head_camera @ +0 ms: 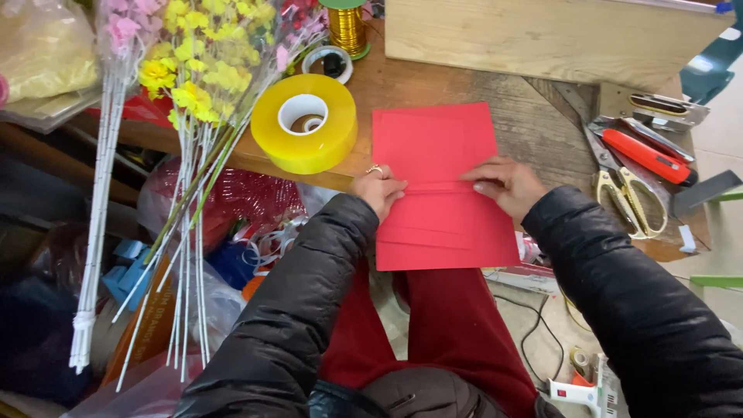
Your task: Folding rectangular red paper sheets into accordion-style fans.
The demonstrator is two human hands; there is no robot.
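Far left, a bundle of artificial yellow and pink flowers on long white stems [182, 155] leans over the table edge. Next along, a fat roll of yellow-tinted packing tape [304, 122] sits flat on the worn wooden tabletop [534, 116], just beside the sheet's upper left corner, with a spool of gold wire [347, 27] behind it.

Now the centre: a rectangular sheet of red paper [437, 147] lies with its long axis running away from the person, its near end hanging past the table edge over the lap. Creases cross it from side to side. The left hand [378, 188], ring on one finger, presses down on the left edge with fingers bent, pinning the paper rather than gripping it. The right hand [505, 183] lies flat on the right side, fingertips pointing inward along the same crease. Both hands sit level on that fold line, about equally near, one on each side.

Further right, well apart from the sheet, gold-handled scissors [627, 193] and a red utility knife [646, 155] rest untouched.
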